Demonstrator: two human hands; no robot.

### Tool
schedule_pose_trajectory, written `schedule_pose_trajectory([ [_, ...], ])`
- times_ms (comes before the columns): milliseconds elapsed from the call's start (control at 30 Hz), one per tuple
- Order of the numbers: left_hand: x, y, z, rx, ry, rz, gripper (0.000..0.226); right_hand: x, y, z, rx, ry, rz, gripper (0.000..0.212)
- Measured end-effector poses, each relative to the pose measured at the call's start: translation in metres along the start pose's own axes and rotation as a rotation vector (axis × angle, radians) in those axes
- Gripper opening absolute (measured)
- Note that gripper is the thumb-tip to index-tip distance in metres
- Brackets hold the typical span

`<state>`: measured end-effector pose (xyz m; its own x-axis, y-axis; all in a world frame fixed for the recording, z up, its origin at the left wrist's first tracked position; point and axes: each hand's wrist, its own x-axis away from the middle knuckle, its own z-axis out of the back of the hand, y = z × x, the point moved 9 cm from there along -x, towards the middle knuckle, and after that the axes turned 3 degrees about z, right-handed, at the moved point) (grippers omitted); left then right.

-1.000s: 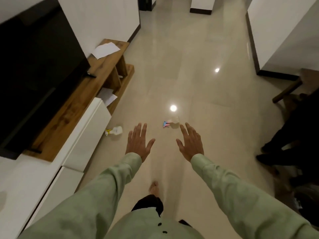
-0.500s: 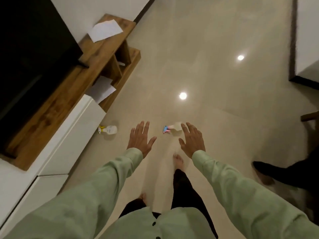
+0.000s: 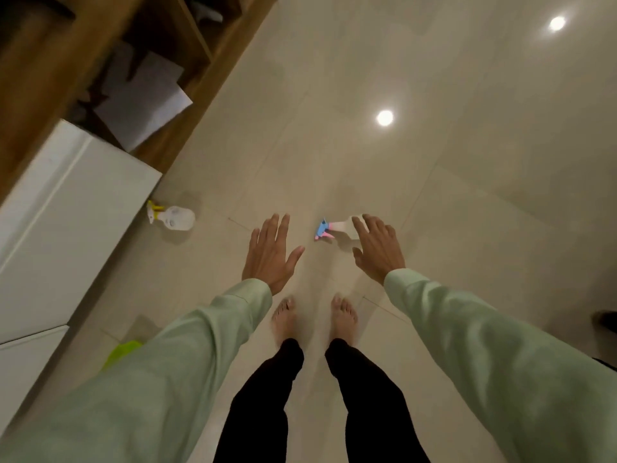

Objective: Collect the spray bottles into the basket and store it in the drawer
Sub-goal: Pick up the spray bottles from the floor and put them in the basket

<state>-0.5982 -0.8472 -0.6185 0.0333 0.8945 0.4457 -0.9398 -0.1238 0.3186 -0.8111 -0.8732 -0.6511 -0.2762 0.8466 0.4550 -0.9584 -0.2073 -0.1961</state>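
Note:
Two spray bottles lie on the tiled floor. The one with a yellow trigger rests close to the white drawer front. The other, with a blue and pink trigger, lies ahead of my feet, its body partly hidden behind my right hand. That hand hovers above it, fingers spread, holding nothing. My left hand is open too, a little left of the blue-triggered bottle. A bright green object, perhaps the basket, peeks out under my left sleeve.
A wooden TV unit with loose papers on its low shelf runs along the left wall above the white drawers. A dark shoe shows at the right edge. Ceiling lights reflect off the glossy floor.
I have walked forward and tilted my head down, so both bottles are closer. Both feet now stand together. My right hand has come over the blue-triggered bottle.

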Motion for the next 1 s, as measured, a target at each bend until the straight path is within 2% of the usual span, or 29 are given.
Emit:
schedule_pose_trajectory([
  [367, -0.180, -0.079, -0.205, -0.028, -0.016, -0.037, 0.072, -0.187, 0.059, -0.240, 0.250, -0.147, 0.148, 0.068],
  [500, -0.212, -0.097, -0.235, -0.033, 0.000, -0.048, 0.072, -0.221, 0.071, -0.279, 0.362, -0.209, 0.169, 0.049],
  [633, -0.213, -0.104, -0.240, -0.023, 0.010, -0.048, 0.072, -0.229, 0.070, -0.288, 0.330, -0.244, 0.154, 0.043],
  [733, -0.195, -0.106, -0.228, 0.007, 0.012, -0.028, 0.072, -0.217, 0.054, -0.275, 0.259, -0.186, 0.164, 0.040],
  [867, -0.153, -0.109, -0.191, 0.061, 0.041, 0.020, 0.072, -0.188, 0.017, -0.232, 0.117, -0.086, 0.168, 0.044],
  [1000, -0.091, -0.118, -0.130, 0.133, 0.112, 0.101, 0.071, -0.147, -0.033, -0.167, -0.157, 0.008, 0.125, 0.048],
])
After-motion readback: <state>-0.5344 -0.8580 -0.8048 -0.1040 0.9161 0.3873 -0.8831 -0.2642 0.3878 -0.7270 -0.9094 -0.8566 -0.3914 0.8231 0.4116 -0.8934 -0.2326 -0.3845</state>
